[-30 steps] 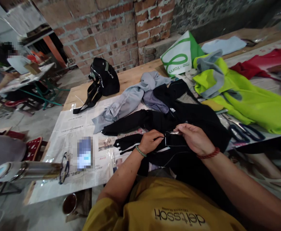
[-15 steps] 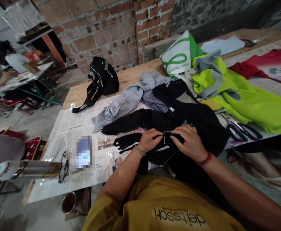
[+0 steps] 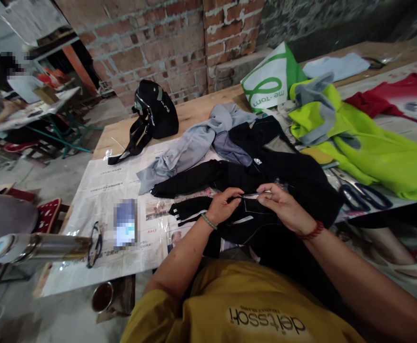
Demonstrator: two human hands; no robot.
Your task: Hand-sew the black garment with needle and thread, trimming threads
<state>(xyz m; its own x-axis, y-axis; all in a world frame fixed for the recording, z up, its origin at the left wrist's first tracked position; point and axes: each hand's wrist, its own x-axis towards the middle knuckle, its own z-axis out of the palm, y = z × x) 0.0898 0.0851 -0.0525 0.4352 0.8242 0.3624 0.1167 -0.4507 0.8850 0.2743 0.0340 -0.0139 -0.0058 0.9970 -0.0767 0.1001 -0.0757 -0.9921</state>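
My left hand, with a green bead bracelet at its wrist, pinches the upper edge of a black garment. My right hand, wearing a red bracelet, grips the same edge a short way to the right. Between them the edge runs nearly straight, and white stitching outlines a rectangle just below it. White stripes mark part of the black cloth to the left. More black clothing lies behind my hands, beside a grey garment; where one black piece ends and another begins, I cannot tell.
Scissors with dark blue handles lie right, by a neon yellow garment. A phone, glasses and a steel flask are left. A black bag and green-white bag stand behind. A person's foot shows right.
My fingers have shifted along the black fabric and now hold its edge stretched between them. The right hand's fingers have lifted and straightened somewhat. The view has shifted slightly.
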